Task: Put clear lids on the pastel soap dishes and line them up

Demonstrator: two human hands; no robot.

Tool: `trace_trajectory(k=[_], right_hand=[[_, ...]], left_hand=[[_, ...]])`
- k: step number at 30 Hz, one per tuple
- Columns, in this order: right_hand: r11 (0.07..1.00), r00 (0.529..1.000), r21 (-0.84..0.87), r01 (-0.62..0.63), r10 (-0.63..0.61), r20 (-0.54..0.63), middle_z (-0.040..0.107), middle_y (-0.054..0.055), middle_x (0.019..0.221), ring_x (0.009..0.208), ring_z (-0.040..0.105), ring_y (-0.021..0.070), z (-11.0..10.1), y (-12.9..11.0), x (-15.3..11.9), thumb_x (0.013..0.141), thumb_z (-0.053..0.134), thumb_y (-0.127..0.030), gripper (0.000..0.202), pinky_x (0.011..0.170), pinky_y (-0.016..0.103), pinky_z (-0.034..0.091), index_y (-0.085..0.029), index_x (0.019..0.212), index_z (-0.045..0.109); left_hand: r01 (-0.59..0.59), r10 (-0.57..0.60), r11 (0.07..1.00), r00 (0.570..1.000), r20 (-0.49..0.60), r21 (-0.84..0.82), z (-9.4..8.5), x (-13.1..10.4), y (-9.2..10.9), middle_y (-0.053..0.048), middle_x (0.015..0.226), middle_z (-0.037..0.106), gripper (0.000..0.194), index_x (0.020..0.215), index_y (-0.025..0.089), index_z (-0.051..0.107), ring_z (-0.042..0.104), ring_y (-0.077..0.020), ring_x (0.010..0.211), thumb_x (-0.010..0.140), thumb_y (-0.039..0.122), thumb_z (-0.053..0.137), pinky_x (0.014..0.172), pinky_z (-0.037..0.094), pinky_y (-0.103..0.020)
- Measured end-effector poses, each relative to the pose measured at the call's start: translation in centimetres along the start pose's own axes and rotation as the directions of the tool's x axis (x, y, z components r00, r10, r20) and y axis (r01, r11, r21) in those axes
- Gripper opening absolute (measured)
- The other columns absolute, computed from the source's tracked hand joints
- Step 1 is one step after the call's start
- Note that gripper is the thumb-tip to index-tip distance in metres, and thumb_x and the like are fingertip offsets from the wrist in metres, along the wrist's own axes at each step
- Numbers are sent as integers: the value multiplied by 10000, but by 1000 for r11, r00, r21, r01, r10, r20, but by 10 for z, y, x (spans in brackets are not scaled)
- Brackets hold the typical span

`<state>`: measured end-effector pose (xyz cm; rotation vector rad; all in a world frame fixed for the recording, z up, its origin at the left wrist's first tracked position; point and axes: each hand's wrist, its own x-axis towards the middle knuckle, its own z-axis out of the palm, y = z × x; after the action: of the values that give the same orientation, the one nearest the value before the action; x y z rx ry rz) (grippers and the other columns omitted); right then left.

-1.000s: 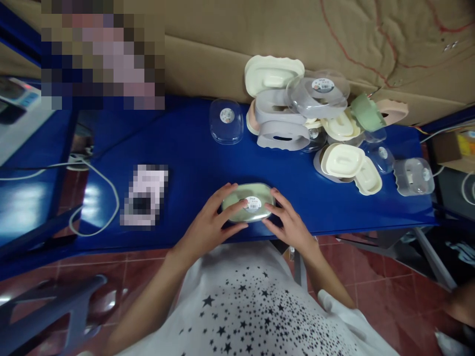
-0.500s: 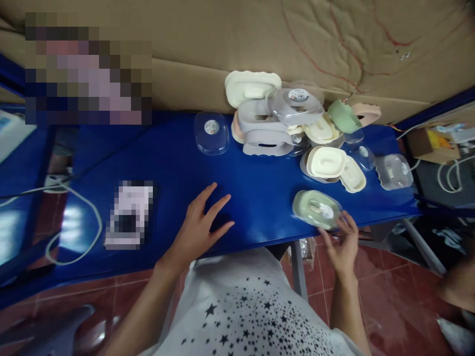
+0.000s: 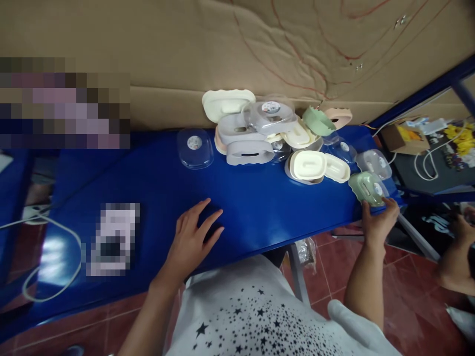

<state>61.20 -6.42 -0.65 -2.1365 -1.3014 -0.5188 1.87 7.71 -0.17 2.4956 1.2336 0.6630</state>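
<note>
— Head view: where's the green lidded box (image 3: 367,188)?
— Far right table (image 3: 260,198) edge, held by the right hand (image 3: 378,222) from its near side, long axis running left-right.
— Left hand (image 3: 191,242)?
— Flat, fingers spread, holding nothing, well apart from it.

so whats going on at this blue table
A person sits at a blue table. Their right hand holds a green soap box with a clear lid at the table's right end, beside a pile of similar boxes and lids. Their left hand lies flat and open on the tabletop, holding nothing. One clear lid sits apart, left of the pile. Another person's arm shows at the far right.
</note>
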Motion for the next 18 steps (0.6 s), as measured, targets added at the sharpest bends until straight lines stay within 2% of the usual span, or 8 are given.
trace_trajectory(k=[3,5,6,8,9,12,14,18], right_hand=[[996,992,-85,-1,-10,-128,583,351,1517,1479,547,493,20,-42,16,963,763,-522,646,1234,596,428,-112,1448,648],[990,990,10,141,-140,-32,576,304,1565,1524,518,444,35,-92,21,1037,669,-465,620,1264,611,401,-129,1549,574],[971,969,87,222,-230,89,540,272,1620,1561,476,439,43,-122,21,1048,654,-451,633,1272,658,375,-151,1592,527],[929,889,183,323,-364,278,486,201,1695,1595,427,439,55,-181,17,1053,658,-431,609,1272,741,316,-230,1609,512],[902,846,228,367,-426,320,529,173,1668,1570,470,413,59,-208,13,1070,635,-380,548,1271,726,325,-257,1594,529],[773,705,363,521,-629,328,721,106,1449,1405,637,324,56,-271,-14,1096,525,-167,412,1269,634,352,-265,1485,622],[685,616,443,579,-723,313,778,53,1341,1292,700,256,47,-299,-40,1095,502,-103,385,1253,538,381,-256,1405,671],[529,484,582,617,-839,250,809,-50,1274,1170,732,146,34,-330,-86,1125,580,-235,239,1167,380,452,-311,1297,727]], left_hand=[[11,-11,1000,1000,-1,-7,1,1,-1,-184,1629,520,421,1475,300,598,578,-384,1453,1056,283,642,1146,504,-596],[23,-23,1000,1000,0,-6,1,2,-2,-181,1627,523,407,1466,302,604,593,-379,1431,1060,287,636,1137,510,-596],[26,-26,1000,1000,-2,0,0,2,-2,-179,1626,524,401,1461,301,605,601,-375,1419,1061,287,635,1134,511,-594],[17,-16,1000,1000,-14,15,0,2,-1,-177,1614,534,396,1455,296,605,615,-366,1399,1060,279,641,1132,513,-585],[8,-7,1000,1000,-23,19,-1,2,-1,-176,1604,542,400,1455,292,602,619,-362,1394,1058,269,645,1132,517,-576],[-16,17,1000,998,-54,13,-3,1,2,-174,1570,565,450,1485,284,573,624,-347,1388,1047,247,666,1129,535,-541],[-21,20,1000,997,-75,-4,-5,1,5,-168,1560,569,520,1530,287,531,621,-336,1392,1036,257,691,1134,542,-519],[-32,29,995,999,-36,-91,-10,2,12,-177,1592,528,640,1600,277,451,573,-345,1447,1025,356,721,1161,536,-518]])
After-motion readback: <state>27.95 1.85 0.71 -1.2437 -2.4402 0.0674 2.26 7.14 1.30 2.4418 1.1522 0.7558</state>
